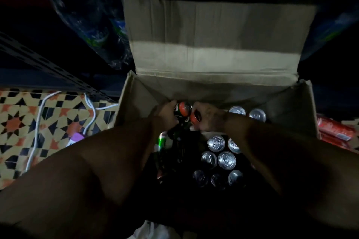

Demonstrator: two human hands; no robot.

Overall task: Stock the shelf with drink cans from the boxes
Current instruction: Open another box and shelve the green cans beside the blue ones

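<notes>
At the left, a white cable [38, 122] trailed over the patterned floor [17, 122] beside the cardboard box [136, 99]. My left hand [167, 115] curled round an orange-topped can [183, 109] near the box's far wall; my right hand [208, 117] gripped a second can [195, 116] touching it. In that gloom I think each hand held just one. Upright cans [226, 160] filled the box's right side. Lifted together, the two cans could knock and slip.
</notes>
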